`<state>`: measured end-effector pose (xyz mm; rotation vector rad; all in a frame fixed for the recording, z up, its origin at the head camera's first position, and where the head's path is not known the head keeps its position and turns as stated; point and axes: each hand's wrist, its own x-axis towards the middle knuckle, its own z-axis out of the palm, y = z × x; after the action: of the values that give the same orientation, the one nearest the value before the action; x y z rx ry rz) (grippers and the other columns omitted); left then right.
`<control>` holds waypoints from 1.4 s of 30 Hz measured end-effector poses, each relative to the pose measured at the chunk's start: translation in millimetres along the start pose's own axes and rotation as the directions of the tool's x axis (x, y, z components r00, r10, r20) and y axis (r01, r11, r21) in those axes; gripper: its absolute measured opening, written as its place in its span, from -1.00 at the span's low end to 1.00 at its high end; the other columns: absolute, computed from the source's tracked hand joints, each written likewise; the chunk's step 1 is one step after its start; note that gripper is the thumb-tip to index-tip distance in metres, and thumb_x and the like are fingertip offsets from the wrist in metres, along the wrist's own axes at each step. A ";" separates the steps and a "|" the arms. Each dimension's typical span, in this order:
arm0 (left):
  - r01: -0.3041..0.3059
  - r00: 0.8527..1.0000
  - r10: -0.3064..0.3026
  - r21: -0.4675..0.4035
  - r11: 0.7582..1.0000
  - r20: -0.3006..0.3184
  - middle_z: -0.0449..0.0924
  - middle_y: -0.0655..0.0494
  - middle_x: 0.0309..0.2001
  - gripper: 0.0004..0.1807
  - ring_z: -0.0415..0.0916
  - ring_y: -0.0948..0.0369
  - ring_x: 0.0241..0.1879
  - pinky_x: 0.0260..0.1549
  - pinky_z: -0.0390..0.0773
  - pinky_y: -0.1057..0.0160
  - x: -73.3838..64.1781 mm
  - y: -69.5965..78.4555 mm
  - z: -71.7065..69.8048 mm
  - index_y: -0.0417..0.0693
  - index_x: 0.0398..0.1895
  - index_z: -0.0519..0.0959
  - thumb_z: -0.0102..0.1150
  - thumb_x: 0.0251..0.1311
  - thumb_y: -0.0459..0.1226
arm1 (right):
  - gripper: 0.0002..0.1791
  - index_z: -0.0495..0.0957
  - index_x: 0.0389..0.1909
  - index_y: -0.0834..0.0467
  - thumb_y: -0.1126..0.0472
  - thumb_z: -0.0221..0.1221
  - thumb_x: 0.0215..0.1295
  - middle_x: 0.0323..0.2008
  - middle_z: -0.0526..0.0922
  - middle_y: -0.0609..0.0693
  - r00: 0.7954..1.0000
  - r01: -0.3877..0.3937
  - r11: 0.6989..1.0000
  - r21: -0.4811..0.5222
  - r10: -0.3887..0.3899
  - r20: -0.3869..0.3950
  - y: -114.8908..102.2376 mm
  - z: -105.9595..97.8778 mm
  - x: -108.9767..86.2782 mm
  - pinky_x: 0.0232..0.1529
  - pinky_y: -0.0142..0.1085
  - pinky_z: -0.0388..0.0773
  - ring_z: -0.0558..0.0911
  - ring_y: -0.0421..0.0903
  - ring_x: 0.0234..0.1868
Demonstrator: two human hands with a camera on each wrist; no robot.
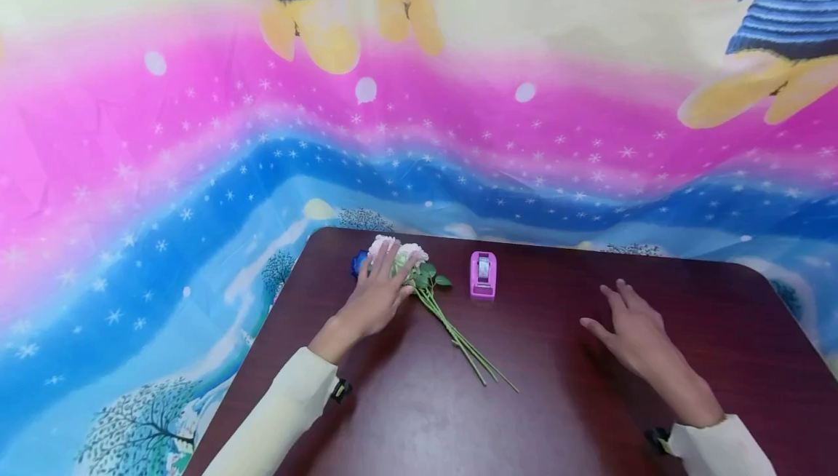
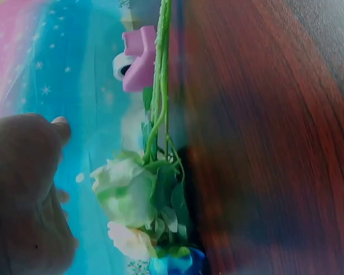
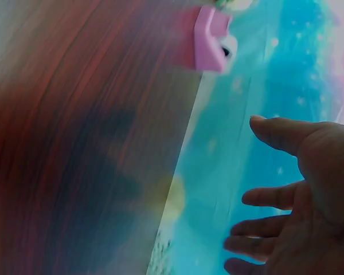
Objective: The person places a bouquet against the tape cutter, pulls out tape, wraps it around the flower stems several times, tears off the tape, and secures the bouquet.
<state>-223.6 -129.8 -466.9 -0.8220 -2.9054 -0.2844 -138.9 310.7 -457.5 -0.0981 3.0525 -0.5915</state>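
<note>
A small bunch of flowers [image 1: 410, 252] with pale pink, whitish-green and blue heads lies on the table, its long green stems [image 1: 458, 334] slanting toward the front. Over the heads my left hand [image 1: 380, 294] is spread with extended fingers, overlapping them in the head view. The left wrist view has the whitish-green bloom [image 2: 123, 192] beside that hand, with a gap between. To the right, my right hand [image 1: 638, 330] hovers above the table, fingers spread and holding nothing. A pink tape dispenser [image 1: 483, 274] with a roll of tape stands between the hands, nearer the flowers.
The dark reddish-brown table [image 1: 419, 418] has rounded back corners. Right behind its back edge hangs a colourful printed backdrop [image 1: 458, 127] with snowflakes and cartoon figures. Dark bands show at both sleeve cuffs.
</note>
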 end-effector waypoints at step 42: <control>-0.489 0.872 0.490 0.093 0.867 0.013 0.75 0.16 0.09 -0.69 0.59 0.18 0.28 0.21 0.58 0.18 35.6 5.7 62.4 0.09 0.02 0.77 0.20 0.35 -0.42 | -0.87 0.44 -0.32 0.31 0.36 0.21 0.24 -0.40 0.54 0.18 0.951 0.307 0.930 -0.203 -0.310 0.015 -174.7 137.4 35.0 -0.42 -0.06 0.64 0.59 0.10 -0.45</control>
<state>-254.0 -94.0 -521.5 -1.4853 -2.5508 -0.0994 -158.2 95.4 -520.1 -0.5910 3.1263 -0.2850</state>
